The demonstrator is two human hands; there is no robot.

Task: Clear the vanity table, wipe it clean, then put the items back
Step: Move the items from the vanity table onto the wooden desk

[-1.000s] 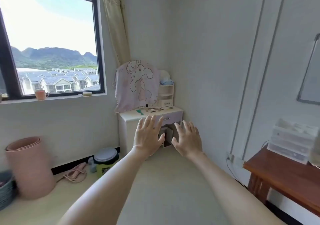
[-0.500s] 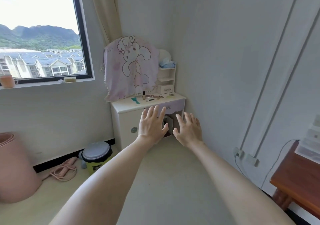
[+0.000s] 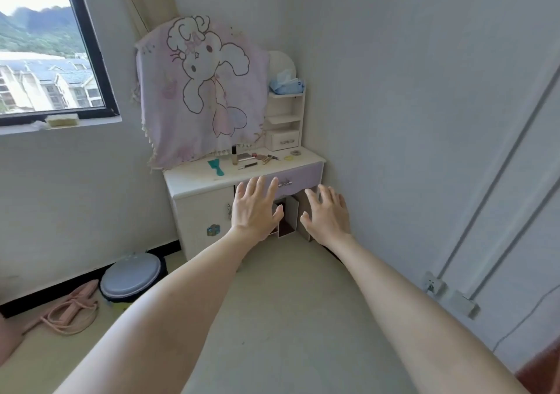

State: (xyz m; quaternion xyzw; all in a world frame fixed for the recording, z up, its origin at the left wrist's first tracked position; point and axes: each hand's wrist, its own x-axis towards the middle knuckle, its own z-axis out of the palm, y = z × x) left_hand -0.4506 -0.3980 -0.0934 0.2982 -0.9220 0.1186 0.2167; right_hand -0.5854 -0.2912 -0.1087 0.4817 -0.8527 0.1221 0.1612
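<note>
The small white bench with a lilac drawer (image 3: 242,178) stands in the room corner, a teal comb (image 3: 217,168) on top, and before it the left hand (image 3: 254,210) and right hand (image 3: 327,216) reach, each grip wide and empty.

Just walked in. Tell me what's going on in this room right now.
A person is reaching both arms out toward a small white vanity table in the corner. The left hand and right hand are open with fingers spread and hold nothing. Nothing is cleared yet: a teal comb, an upright tube and other small cosmetics lie on the top. A pink cartoon cloth hangs behind them.
</note>
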